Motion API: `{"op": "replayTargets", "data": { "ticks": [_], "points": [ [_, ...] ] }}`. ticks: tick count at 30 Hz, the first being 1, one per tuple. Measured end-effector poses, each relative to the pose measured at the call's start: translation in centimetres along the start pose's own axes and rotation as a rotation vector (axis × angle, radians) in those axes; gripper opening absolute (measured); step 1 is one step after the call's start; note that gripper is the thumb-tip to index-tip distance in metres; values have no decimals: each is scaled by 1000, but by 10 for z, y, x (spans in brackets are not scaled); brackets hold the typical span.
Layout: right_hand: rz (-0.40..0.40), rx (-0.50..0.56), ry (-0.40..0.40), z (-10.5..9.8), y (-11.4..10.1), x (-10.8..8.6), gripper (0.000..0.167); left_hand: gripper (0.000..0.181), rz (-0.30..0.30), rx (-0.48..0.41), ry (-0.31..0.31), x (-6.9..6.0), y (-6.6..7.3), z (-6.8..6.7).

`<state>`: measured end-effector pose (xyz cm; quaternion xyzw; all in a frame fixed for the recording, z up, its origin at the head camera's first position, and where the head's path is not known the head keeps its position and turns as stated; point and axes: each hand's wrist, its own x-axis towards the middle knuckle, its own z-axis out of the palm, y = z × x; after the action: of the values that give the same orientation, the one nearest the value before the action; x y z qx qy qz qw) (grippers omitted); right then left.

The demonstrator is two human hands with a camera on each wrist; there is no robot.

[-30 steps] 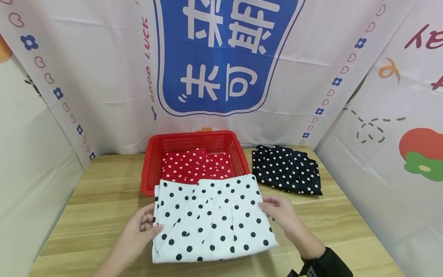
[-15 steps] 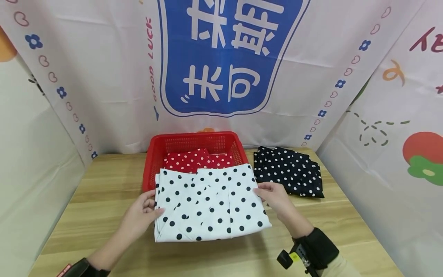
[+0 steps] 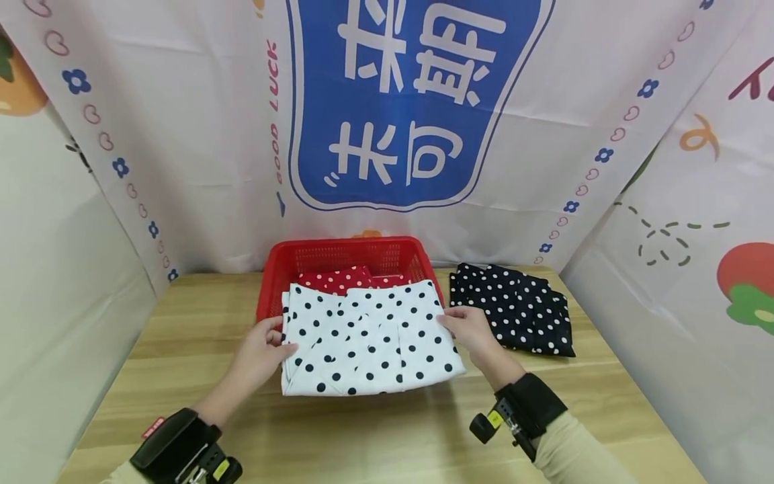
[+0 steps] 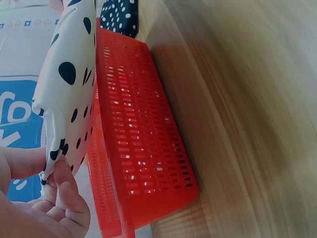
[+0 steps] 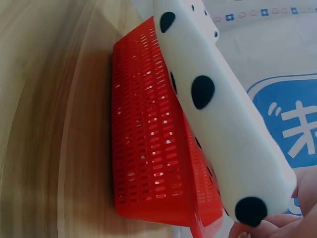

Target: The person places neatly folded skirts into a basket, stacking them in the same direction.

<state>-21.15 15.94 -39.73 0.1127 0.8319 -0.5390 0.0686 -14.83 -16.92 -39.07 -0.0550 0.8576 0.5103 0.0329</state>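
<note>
Both hands hold up a folded white cloth with black polka dots [image 3: 369,343]. At its left edge the left hand [image 3: 263,349] pinches it between thumb and fingers, as the left wrist view also shows. On the opposite edge the right hand [image 3: 474,329] grips it, thumb on top. The cloth hangs above the table, over the near rim of a red plastic basket [image 3: 269,286] and hiding most of its front. Inside the basket lies a red cloth with white dots [image 3: 338,279], partly covered from view. In the right wrist view, the white cloth [image 5: 218,99] is above the basket's perforated wall [image 5: 143,129].
A folded black cloth with white dots [image 3: 514,309] lies on the wooden table [image 3: 199,323] to the right of the basket. Behind the table hangs a white printed curtain [image 3: 224,154], with more printed sheets at both sides.
Both hands have carried the white cloth forward, away from the person and toward the basket. It now covers more of the red cloth. The head view has shifted slightly.
</note>
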Motion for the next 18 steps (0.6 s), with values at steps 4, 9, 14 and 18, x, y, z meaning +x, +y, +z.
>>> {"op": "replayTargets", "data": {
  "ticks": [4,9,14,18],
  "points": [
    [-20,-19,-2,6,-2,7,28,58,4,3,10,6,0,-2],
    [-23,-20,7,13,-8,15,31,56,1,17,34,16,2,-2],
    [-7,-24,7,17,-12,20,31,55,-38,34,44,22,3,-2],
    [-27,-36,-3,18,-14,24,31,55,-58,27,43,26,1,-3]
  ]
}}
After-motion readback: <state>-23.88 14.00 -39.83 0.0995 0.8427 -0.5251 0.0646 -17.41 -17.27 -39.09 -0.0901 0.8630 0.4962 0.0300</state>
